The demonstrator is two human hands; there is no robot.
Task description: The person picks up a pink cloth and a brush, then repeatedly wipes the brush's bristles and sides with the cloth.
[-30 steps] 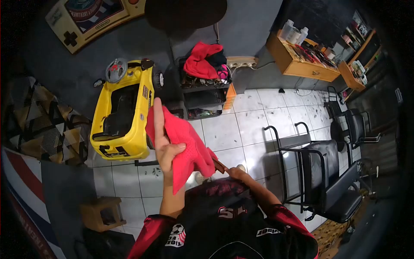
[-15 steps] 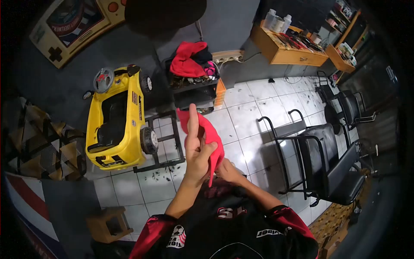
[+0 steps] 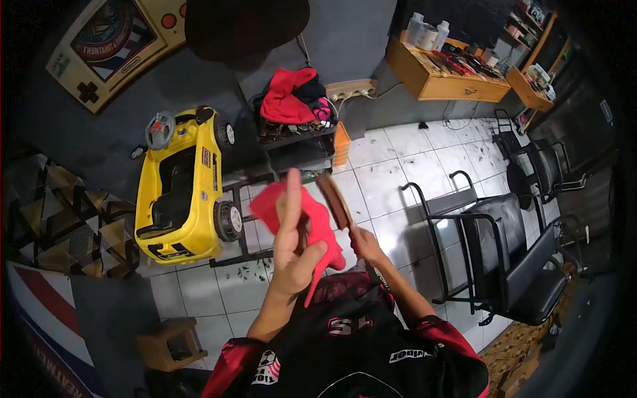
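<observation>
My left hand (image 3: 292, 245) is in the middle of the head view, with one finger stretched upward and the thumb pressed on a red cloth (image 3: 318, 229). The cloth spreads out behind the fingers and hangs down in a point below the thumb. To its right, my right hand (image 3: 367, 244) is closed round the lower end of a brown brush (image 3: 336, 204). The brush tilts up and to the left, its long head showing above my fist. Cloth and brush are a small gap apart.
A yellow toy car (image 3: 179, 192) stands on a black metal frame (image 3: 249, 255) at left. Beyond my hands is a black cart (image 3: 298, 142) topped with red cloth. Black chairs (image 3: 494, 232) stand at right, and a wooden counter (image 3: 444, 86) holds bottles and tools. Hair clippings dot the tiles.
My right hand has come out from behind the cloth, moving right and up, and the brush in it now shows. The cloth in my left hand has spread to the left.
</observation>
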